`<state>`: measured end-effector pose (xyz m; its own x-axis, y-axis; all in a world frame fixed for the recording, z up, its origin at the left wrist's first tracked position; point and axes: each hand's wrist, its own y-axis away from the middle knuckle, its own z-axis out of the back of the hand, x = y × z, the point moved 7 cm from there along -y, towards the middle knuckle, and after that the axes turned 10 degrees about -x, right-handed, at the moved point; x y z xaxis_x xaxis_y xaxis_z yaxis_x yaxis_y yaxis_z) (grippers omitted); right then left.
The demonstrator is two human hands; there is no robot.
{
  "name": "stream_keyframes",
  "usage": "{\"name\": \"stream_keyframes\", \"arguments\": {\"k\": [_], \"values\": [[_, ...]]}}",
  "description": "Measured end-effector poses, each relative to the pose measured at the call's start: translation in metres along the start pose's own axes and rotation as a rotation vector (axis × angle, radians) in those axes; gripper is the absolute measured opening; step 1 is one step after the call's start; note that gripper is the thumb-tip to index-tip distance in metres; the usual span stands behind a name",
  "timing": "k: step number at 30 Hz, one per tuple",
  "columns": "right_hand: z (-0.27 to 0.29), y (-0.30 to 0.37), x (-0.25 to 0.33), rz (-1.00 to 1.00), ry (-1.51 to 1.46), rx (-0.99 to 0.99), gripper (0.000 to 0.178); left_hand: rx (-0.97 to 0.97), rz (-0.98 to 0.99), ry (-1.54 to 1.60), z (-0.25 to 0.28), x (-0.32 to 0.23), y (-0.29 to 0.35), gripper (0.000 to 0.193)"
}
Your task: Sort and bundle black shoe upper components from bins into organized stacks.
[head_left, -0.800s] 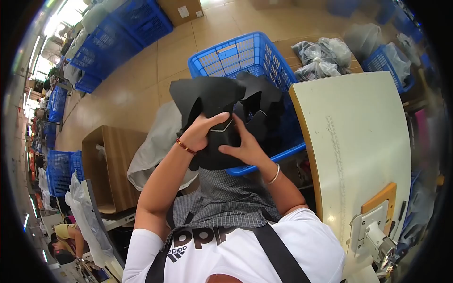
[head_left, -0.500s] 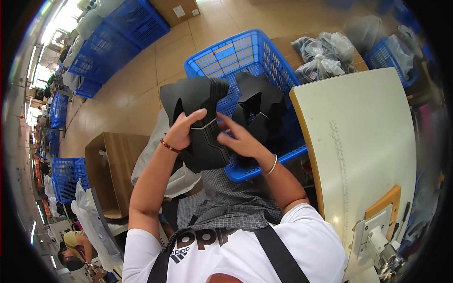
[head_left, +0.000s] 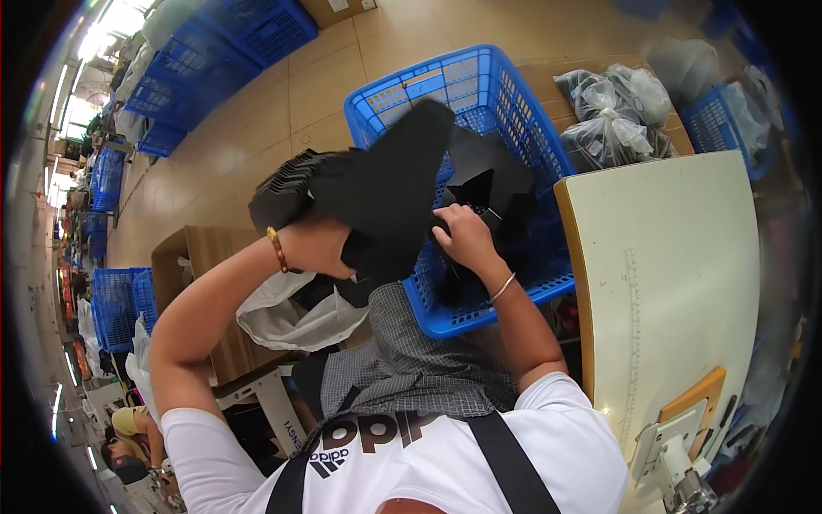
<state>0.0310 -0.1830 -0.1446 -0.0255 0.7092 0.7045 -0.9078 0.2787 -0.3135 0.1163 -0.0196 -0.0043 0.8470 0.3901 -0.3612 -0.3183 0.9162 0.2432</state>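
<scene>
My left hand [head_left: 318, 247] is closed round a stack of black cut sheet pieces [head_left: 390, 184]. The stack is tilted, its layered edges fanned out toward the far left and one broad piece facing me. My right hand [head_left: 467, 238] is beside the stack's right edge, above the blue basket, with its fingers curled in. What its fingertips hold, if anything, is too small to make out. More black cut pieces [head_left: 497, 167] of similar shape lie in the blue plastic basket [head_left: 458, 325], with a pointed opening showing among them.
A pale worktable [head_left: 676, 257] with a machine part [head_left: 676, 445] stands at right. Tied clear bags [head_left: 612, 116] sit on cardboard behind it. An open cardboard box [head_left: 201, 317] and a white sack [head_left: 300, 317] are at left. Blue crates [head_left: 201, 77] stand farther off, and a person [head_left: 133, 437] is at lower left.
My left hand has tilted the stack and moved it left, fanning its layers. The pale band seen round it earlier no longer shows. My right hand has moved right, away from the stack's middle.
</scene>
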Motion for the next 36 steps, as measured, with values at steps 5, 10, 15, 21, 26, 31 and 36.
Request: {"name": "stream_keyframes", "arguments": {"k": [5, 10, 15, 21, 26, 31, 36], "values": [[-0.036, 0.004, -0.019, -0.112, -0.01, 0.12, 0.027, 0.302, -0.065, -0.184, -0.038, 0.003, 0.029, 0.067], [-0.033, -0.025, 0.011, 0.348, 0.005, -0.219, 0.025, 0.377, 0.023, -0.06, -0.065, 0.022, 0.047, 0.073], [-0.113, -0.087, -0.016, 0.347, 0.445, 0.263, 0.034, 0.153, 0.228, 0.107, -0.025, 0.021, 0.041, 0.085], [-0.225, -0.131, -0.121, 0.065, 0.516, 1.093, 0.056, 0.0, 0.673, 0.549, -0.003, 0.031, 0.068, 0.082], [-0.268, -0.133, -0.194, -0.066, 0.778, 1.395, 0.072, -0.469, 0.874, 0.922, -0.058, 0.06, 0.177, 0.073], [-0.246, -0.125, -0.229, -0.365, 0.967, 1.401, 0.079, -0.378, 1.325, 1.242, -0.148, 0.069, 0.258, 0.065], [-0.256, -0.098, -0.261, -0.328, 1.016, 1.528, 0.095, -0.734, 1.362, 1.502, -0.209, 0.05, 0.325, 0.071]]}}
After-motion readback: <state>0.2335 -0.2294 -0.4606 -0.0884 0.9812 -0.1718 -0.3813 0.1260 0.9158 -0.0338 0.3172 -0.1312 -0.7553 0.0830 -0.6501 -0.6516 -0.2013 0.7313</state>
